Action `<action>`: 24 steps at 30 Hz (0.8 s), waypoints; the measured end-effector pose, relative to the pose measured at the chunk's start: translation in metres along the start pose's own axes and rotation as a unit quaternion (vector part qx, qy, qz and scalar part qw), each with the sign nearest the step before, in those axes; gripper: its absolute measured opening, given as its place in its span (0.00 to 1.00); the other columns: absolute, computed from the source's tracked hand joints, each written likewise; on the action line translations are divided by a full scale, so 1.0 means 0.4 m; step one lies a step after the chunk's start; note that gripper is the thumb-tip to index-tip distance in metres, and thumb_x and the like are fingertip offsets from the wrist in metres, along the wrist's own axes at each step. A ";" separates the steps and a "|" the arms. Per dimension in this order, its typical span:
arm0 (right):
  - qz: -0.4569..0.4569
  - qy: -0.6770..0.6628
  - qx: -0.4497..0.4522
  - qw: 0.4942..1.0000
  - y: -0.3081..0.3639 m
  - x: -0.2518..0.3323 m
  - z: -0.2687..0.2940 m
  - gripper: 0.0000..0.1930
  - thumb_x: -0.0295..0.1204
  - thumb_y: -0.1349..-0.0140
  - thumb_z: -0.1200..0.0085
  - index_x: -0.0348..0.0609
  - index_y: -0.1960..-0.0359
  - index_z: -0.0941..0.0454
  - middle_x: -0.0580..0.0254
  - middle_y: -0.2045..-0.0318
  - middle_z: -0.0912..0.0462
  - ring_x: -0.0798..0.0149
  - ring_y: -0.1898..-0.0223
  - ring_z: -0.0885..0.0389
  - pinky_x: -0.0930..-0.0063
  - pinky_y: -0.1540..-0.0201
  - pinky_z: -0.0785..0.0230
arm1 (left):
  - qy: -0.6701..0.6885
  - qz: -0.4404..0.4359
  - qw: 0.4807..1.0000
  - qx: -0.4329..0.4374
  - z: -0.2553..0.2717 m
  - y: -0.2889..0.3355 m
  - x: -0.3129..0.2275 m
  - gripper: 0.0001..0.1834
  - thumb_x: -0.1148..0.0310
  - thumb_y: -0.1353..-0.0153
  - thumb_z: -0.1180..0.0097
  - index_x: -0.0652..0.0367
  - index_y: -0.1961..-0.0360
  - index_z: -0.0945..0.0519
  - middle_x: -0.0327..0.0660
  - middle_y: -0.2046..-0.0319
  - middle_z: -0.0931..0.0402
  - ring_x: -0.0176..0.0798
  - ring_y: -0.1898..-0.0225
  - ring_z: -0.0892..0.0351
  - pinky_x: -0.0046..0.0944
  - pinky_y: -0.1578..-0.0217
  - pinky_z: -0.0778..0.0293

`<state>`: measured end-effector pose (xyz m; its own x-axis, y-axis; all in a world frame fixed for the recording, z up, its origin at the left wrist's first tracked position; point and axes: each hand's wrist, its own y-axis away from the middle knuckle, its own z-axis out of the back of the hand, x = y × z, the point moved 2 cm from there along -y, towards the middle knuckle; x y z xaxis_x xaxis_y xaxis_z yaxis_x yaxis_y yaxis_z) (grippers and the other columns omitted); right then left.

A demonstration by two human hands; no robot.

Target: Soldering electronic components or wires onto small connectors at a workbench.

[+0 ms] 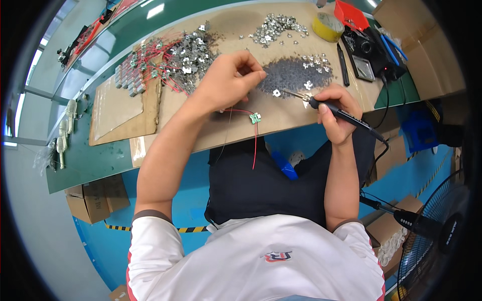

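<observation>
My left hand [232,80] is raised over the cardboard-covered bench, thumb and forefinger pinched; what they hold, if anything, is too small to make out. From beneath it a red wire runs to a small green circuit board [255,118] at the cardboard's near edge, and another red wire [255,150] hangs down from the board. A thin grey strand [227,134] also dangles below that hand. My right hand [341,111] grips a black soldering iron [346,116], its metal tip pointing left over a pile of small dark parts [296,74] with silvery pieces among them.
Red-wired parts [165,60] and metal pieces heap at the back left, near a cardboard sheet [120,113]. Silvery parts [278,30] lie farther back. Right of these are yellow tape [328,27], a black pen [343,65] and a black soldering station [376,57]. A fan [432,236] stands lower right.
</observation>
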<state>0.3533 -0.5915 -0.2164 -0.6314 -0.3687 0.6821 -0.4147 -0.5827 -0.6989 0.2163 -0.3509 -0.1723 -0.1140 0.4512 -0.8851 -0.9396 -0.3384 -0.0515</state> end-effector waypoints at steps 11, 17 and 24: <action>-0.083 0.012 0.006 0.996 -0.005 0.058 -0.074 0.14 0.30 0.24 0.43 0.37 0.42 0.19 0.56 0.65 0.10 0.78 0.78 0.24 0.83 0.76 0.30 | -0.141 -0.165 0.940 0.263 -0.006 0.039 -0.005 0.21 0.67 0.54 0.18 0.61 0.59 0.13 0.44 0.59 0.17 0.39 0.70 0.19 0.39 0.66 0.22; 0.042 0.111 0.072 0.990 -0.034 0.098 -0.135 0.10 0.21 0.32 0.37 0.38 0.50 0.16 0.56 0.66 0.10 0.68 0.68 0.14 0.80 0.69 0.22 | -0.158 -0.130 0.958 0.203 -0.022 0.042 -0.013 0.15 0.69 0.50 0.23 0.64 0.66 0.17 0.44 0.67 0.16 0.39 0.70 0.18 0.40 0.67 0.21; -0.043 0.108 0.071 0.991 -0.033 0.103 -0.149 0.18 0.16 0.43 0.30 0.39 0.50 0.17 0.57 0.64 0.11 0.66 0.65 0.11 0.76 0.63 0.18 | -0.078 -0.064 0.984 0.146 -0.024 0.029 -0.012 0.13 0.71 0.48 0.25 0.64 0.65 0.18 0.37 0.74 0.19 0.27 0.72 0.23 0.32 0.70 0.25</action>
<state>0.2937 -0.5559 -0.1921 -0.7295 -0.1578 0.6656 -0.3867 -0.7075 -0.5916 0.2091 -0.3649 -0.1731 -0.0155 0.6042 -0.7967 -0.9996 -0.0288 -0.0024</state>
